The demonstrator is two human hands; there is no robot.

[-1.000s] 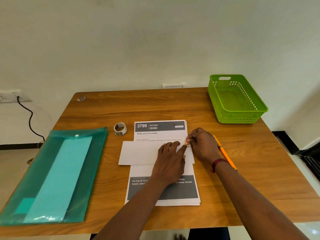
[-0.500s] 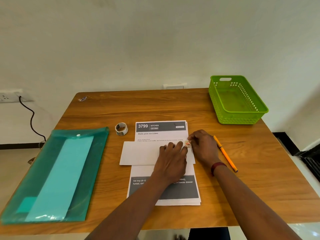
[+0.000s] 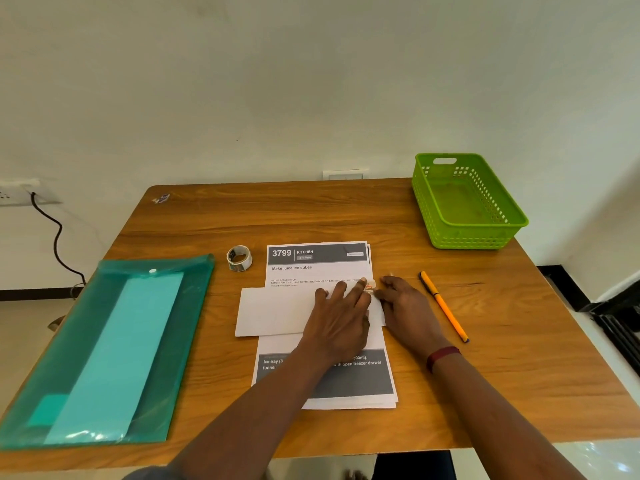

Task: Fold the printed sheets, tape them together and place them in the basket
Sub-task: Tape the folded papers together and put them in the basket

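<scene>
A stack of printed sheets [image 3: 317, 268] lies at the table's middle. A folded white sheet [image 3: 277, 311] rests crosswise on it. My left hand [image 3: 341, 320] lies flat on the folded sheet, its index fingertip pressing a small piece of tape [image 3: 370, 287] at the sheet's upper right corner. My right hand [image 3: 408, 306] sits just right of that corner, its fingertips pinching the tape's end. The tape roll [image 3: 239, 258] stands left of the stack. The green basket [image 3: 519, 221] is empty at the far right corner.
A teal plastic folder [image 3: 104, 341] covers the table's left side. An orange pen [image 3: 445, 308] lies right of my right hand. A wall socket with a black cable [image 3: 55, 237] is at the left. The wooden table [image 3: 519, 341] ends close behind the basket.
My left hand's fingers have slid up and right onto the tape at the folded sheet's corner. My right hand stays beside that corner. The papers have not shifted.
</scene>
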